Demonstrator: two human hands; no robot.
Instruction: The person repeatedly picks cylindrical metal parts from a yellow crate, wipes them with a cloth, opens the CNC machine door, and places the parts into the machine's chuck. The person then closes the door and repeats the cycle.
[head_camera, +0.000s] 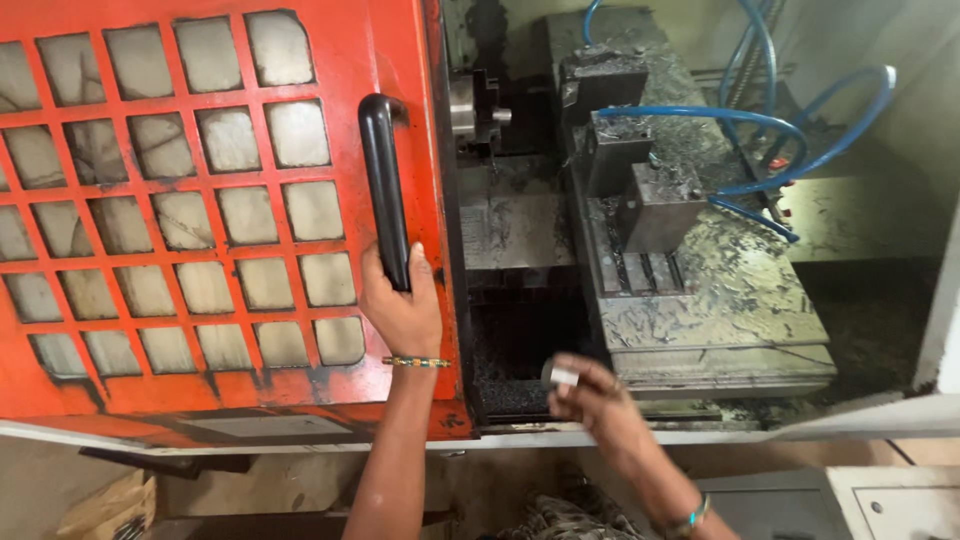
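Left hand (402, 305) wrapped round the lower end of the long black curved plastic door handle (385, 190), fingers curled behind the bar, thumb up along it; grip clenched on the handle. Beaded bracelet (416, 362) at that wrist. Handle fixed upright near the right edge of the orange metal sliding door (340, 60), with its grid of square, cloudy window panes (180, 220).

Right hand (590, 395) low in the open machine bay, slightly blurred; grip closed on a small silvery cylindrical metal part (560, 377), pinched between thumb and fingertips, just in front of the dark chip tray (515, 350). Green-and-metal bracelet (690, 520) at that wrist.

Inside the bay: grey metal slide bed (720, 300) strewn with fine shavings, slotted on top. Dark steel tool blocks (640, 170) standing on it in a row, well apart from the right hand. Blue plastic hoses (790, 130) looping over the blocks toward the back wall. Round steel chuck (470, 105) at the upper left of the opening, just beside the door edge, facing the blocks.

Below the machine front: pale floor, crumpled brown cardboard (105, 505) at the lower left, grey cabinet top (870, 500) at the lower right.
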